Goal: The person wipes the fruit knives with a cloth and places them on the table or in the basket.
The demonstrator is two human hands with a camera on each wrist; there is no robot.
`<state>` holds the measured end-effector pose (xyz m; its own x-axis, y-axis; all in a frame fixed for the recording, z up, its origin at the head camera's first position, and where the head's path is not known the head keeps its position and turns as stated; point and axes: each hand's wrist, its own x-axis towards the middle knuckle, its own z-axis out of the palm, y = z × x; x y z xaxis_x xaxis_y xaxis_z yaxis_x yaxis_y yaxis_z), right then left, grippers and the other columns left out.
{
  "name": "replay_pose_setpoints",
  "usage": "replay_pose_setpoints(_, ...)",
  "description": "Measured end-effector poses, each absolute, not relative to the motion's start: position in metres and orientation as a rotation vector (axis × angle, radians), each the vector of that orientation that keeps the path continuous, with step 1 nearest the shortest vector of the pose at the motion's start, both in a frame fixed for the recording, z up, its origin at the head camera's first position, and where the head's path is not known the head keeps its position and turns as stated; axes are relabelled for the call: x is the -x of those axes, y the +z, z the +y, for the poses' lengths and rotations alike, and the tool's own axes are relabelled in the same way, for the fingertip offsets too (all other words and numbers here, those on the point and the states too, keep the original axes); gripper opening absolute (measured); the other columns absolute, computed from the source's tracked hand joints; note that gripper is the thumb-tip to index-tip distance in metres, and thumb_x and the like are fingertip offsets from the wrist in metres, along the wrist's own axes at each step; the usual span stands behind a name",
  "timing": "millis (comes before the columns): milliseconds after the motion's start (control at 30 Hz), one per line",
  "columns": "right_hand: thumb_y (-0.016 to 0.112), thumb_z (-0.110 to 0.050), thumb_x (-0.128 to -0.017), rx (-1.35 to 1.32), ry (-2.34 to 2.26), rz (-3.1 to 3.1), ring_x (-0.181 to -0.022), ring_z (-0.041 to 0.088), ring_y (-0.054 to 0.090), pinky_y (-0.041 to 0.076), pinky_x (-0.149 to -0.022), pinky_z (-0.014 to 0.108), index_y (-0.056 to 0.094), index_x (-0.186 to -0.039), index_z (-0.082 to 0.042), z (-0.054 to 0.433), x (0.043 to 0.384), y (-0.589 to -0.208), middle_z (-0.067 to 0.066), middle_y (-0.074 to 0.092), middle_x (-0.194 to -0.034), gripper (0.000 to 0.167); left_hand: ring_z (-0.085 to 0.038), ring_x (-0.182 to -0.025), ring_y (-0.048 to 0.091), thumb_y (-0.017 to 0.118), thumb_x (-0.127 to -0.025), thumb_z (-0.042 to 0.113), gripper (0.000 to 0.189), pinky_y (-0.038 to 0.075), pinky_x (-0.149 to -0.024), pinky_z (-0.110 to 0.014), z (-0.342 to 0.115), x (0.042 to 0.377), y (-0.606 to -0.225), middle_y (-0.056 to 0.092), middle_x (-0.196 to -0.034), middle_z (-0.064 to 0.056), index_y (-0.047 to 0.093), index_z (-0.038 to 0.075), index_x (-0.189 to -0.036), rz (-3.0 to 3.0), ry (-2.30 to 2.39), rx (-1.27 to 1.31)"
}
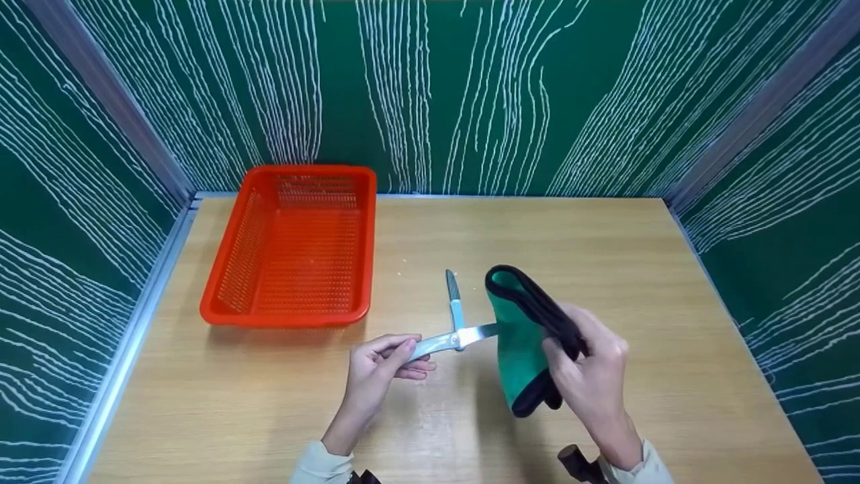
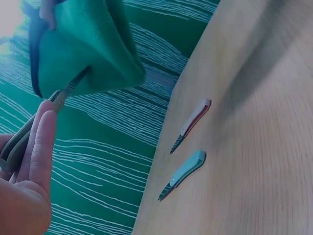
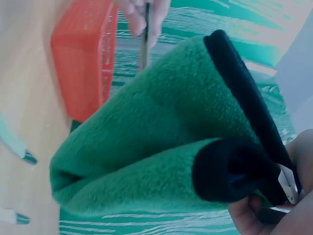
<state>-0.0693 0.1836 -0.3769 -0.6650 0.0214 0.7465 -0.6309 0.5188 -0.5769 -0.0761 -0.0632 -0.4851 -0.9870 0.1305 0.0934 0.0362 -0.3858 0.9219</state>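
Note:
My left hand (image 1: 379, 363) grips the pale handle of a small knife (image 1: 437, 345), thumb on top. Its blade points right and overlaps the green face of a folded cloth (image 1: 521, 349) with black edging. The right hand (image 1: 594, 366) pinches this cloth by its black-edged side, above the table, and a small white tag (image 3: 288, 183) shows by the fingers. Two more knives lie on the table in the left wrist view: one with a teal handle (image 2: 188, 167), one with a pinkish handle (image 2: 195, 117). Only one lying knife (image 1: 455, 299) shows in the head view.
An orange-red plastic basket (image 1: 285, 321) with mesh sides stands at the back left of the wooden table (image 1: 201, 403). Green walls with white wavy lines (image 1: 396, 101) enclose the back and both sides. Tiny white specks lie right of the basket.

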Motion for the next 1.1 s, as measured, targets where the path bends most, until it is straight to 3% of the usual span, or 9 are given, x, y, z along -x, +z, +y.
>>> replay_pose_setpoints(67, 0.057, 0.021, -0.063, -0.56, 1.125, -2.042, -0.062, 0.012, 0.056, 0.044, -0.055, 0.013, 0.068, -0.088, 0.008, 0.177, 0.068, -0.375, 0.014, 0.067, -0.081, 0.03, -0.039, -0.073, 0.068, 0.06, -0.093, 0.01, 0.03, 0.058, -0.064, -0.047, -0.063, 0.076, -0.485, 0.066, -0.086, -0.032, 0.061, -0.015, -0.108, 1.711, 2.549, -0.225)
replay_pose_setpoints(167, 0.06, 0.019, -0.061, -0.641, 1.079, -2.11, -0.072, 0.017, 0.063, 0.052, -0.069, 0.015, 0.069, -0.1, 0.005, 0.169, 0.069, -0.392, 0.013, 0.069, -0.093, 0.043, -0.04, -0.075, 0.068, 0.061, -0.093, 0.012, 0.029, 0.058, -0.065, -0.047, -0.062, 0.075, -0.484, 0.067, -0.087, -0.03, 0.062, -0.013, -0.109, 1.711, 2.545, -0.204)
replay_pose_setpoints(333, 0.07, 0.012, -0.059, -0.764, 0.853, -2.356, -0.097, 0.028, 0.064, 0.053, -0.088, 0.034, 0.067, -0.111, 0.001, 0.153, 0.069, -0.423, 0.014, 0.064, -0.112, 0.054, -0.043, -0.076, 0.067, 0.061, -0.093, 0.013, 0.03, 0.058, -0.067, -0.047, -0.059, 0.074, -0.483, 0.067, -0.088, -0.03, 0.063, -0.012, -0.109, 1.693, 2.543, -0.211)
replay_pose_setpoints(400, 0.075, 0.009, -0.06, -0.81, 0.729, -2.408, -0.1, 0.032, 0.062, 0.054, -0.087, 0.04, 0.068, -0.109, 0.002, 0.148, 0.068, -0.429, 0.017, 0.062, -0.112, 0.051, -0.042, -0.076, 0.067, 0.06, -0.093, 0.014, 0.03, 0.058, -0.068, -0.047, -0.059, 0.073, -0.483, 0.066, -0.089, -0.032, 0.063, -0.011, -0.11, 1.694, 2.541, -0.229)
replay_pose_setpoints(600, 0.081, 0.005, -0.064, -0.829, 0.601, -2.492, -0.099, 0.033, 0.061, 0.055, -0.083, 0.045, 0.069, -0.107, 0.002, 0.144, 0.069, -0.439, 0.019, 0.062, -0.111, 0.044, -0.038, -0.077, 0.069, 0.058, -0.094, 0.01, 0.029, 0.058, -0.069, -0.046, -0.061, 0.071, -0.488, 0.065, -0.089, -0.034, 0.062, -0.013, -0.11, 1.672, 2.552, -0.229)
replay_pose_setpoints(833, 0.08, 0.003, -0.069, -0.753, 0.517, -2.646, -0.103, 0.035, 0.06, 0.054, -0.083, 0.049, 0.069, -0.11, 0.001, 0.152, 0.069, -0.441, 0.02, 0.06, -0.115, 0.043, -0.04, -0.078, 0.068, 0.061, -0.093, 0.01, 0.029, 0.057, -0.068, -0.047, -0.064, 0.069, -0.489, 0.064, -0.091, -0.035, 0.062, -0.014, -0.109, 1.649, 2.565, -0.225)
replay_pose_setpoints(1100, 0.076, 0.014, -0.06, -0.651, 0.587, -2.617, -0.09, 0.042, 0.065, 0.058, -0.072, 0.045, 0.069, -0.105, 0.004, 0.177, 0.076, -0.454, 0.025, 0.062, -0.109, 0.046, -0.039, -0.075, 0.068, 0.059, -0.093, 0.006, 0.028, 0.058, -0.065, -0.046, -0.07, 0.066, -0.489, 0.063, -0.091, -0.037, 0.06, -0.018, -0.107, 1.71, 2.538, -0.258)
